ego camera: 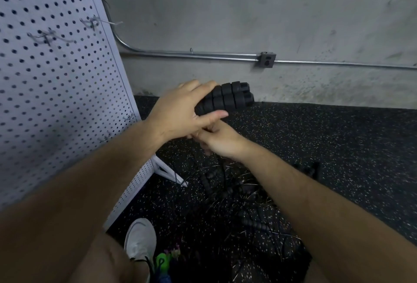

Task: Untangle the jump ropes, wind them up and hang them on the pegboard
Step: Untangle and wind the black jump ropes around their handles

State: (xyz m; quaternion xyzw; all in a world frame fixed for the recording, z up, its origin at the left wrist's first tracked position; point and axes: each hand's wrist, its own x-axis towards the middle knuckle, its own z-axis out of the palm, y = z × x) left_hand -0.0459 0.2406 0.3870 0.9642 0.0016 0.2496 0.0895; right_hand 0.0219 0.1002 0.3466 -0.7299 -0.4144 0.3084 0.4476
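Left hand (pixel 182 113) clasps two handles (pixel 228 96) side by side. Right hand (pixel 222 141) curls just beneath; what it pinches cannot be told. Tangle (pixel 237 192) lies on the floor below, pegboard (pixel 56 79) left. Hazard: winding now could cinch knots.

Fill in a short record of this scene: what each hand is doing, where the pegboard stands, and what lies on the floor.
left hand: grips two black ribbed foam jump-rope handles, held side by side
right hand: just below the left hand, fingers curled; what it holds is hidden
board: white perforated pegboard at left, no rope on its metal hooks
ground: black speckled rubber floor with tangled black jump ropes on it
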